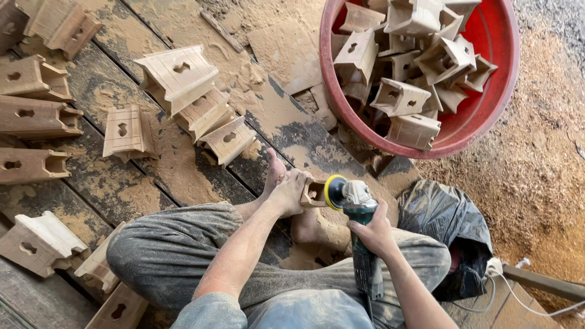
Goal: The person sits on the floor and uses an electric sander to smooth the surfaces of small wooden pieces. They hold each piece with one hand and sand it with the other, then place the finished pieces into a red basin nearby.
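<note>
My left hand (289, 194) grips a small carved wooden block (315, 192) with a keyhole-shaped cutout, held just above my bare feet (308, 228). My right hand (373, 231) is closed round the body of a green angle grinder (363, 244). Its yellow-rimmed sanding disc (333, 192) touches the right side of the block. I sit cross-legged on dusty planks in grey trousers.
A red plastic basin (509, 67) at the upper right holds several similar wooden blocks. More blocks (178, 76) lie scattered over the sawdust-covered planks to the left and front. A dark plastic bag (448, 216) and a white cable (536, 307) lie at my right.
</note>
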